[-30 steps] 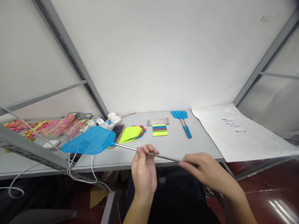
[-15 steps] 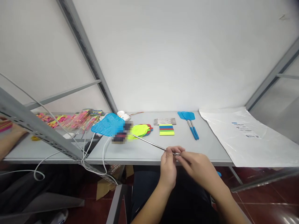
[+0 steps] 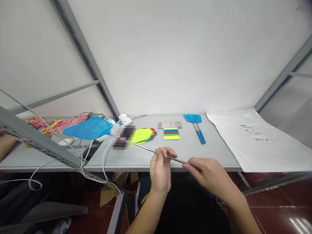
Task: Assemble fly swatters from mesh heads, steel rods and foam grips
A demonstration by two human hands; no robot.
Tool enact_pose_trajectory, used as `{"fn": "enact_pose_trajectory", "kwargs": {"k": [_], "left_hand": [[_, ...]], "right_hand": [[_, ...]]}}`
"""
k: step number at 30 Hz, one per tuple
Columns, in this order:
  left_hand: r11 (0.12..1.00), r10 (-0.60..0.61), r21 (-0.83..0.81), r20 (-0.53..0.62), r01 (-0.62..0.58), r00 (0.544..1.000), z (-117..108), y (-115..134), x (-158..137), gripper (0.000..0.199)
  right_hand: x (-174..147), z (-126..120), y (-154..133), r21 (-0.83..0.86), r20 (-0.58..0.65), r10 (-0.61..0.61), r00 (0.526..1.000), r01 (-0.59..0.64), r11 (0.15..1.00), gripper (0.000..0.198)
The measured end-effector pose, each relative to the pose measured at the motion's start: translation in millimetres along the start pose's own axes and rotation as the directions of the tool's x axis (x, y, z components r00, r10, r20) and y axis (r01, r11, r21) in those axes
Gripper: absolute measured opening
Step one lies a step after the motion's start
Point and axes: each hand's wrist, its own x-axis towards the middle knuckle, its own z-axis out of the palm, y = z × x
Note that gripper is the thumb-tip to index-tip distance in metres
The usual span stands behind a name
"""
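Note:
A fly swatter with a blue perforated head (image 3: 89,128) and a thin metal rod (image 3: 146,149) stretches across the table's front, its head to the left. My left hand (image 3: 161,172) is closed around the middle of the rod, thumb and fingers pinching it. Further right, my right hand (image 3: 209,172) grips the rod's end, which its fingers partly hide. A blurred patch covers part of the rod near the head. Beyond my hands lie a row of metal rods (image 3: 170,124), several coloured handle sleeves (image 3: 171,134) and a pile of yellow-green swatter heads (image 3: 143,135), with red and blue ones underneath.
Two blue fly swatters (image 3: 196,125) lie right of the sleeves. A white plastic bag (image 3: 234,139) overhangs the table's right front. White cables (image 3: 104,162) hang by the metal shelf post (image 3: 48,146) at left. Another person's arm (image 3: 8,146) shows beyond the post, near colourful packets (image 3: 70,125).
My left hand has slid left, away from my right hand, and the blue swatter head has moved left too. More rod now shows between my hands. The view has shifted slightly.

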Motion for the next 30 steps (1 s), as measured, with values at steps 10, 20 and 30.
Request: {"fn": "enact_pose_trajectory", "kwargs": {"k": [10, 20, 30], "left_hand": [[0.993, -0.019, -0.121, -0.005, 0.018, 1.0, -18.3, -23.2, 21.7, 0.036], [0.98, -0.15, 0.16, 0.226, 0.116, 0.963, -21.6, -53.2, 22.7, 0.031], [1.0, 0.013, -0.001, -0.023, -0.013, 1.0, -35.9, -25.9, 31.6, 0.03]], "right_hand": [[5.3, 18.7, 24.8, -0.054, 0.043, 0.046, 0.998, -0.044, 0.998, 0.038], [19.2, 30.6, 27.8, -0.137, -0.038, 0.077, 0.996, -0.082, 0.987, 0.029], [23.8, 20.4, 21.1, -0.114, 0.093, 0.029, 0.995, -0.018, 0.993, 0.025]]}}
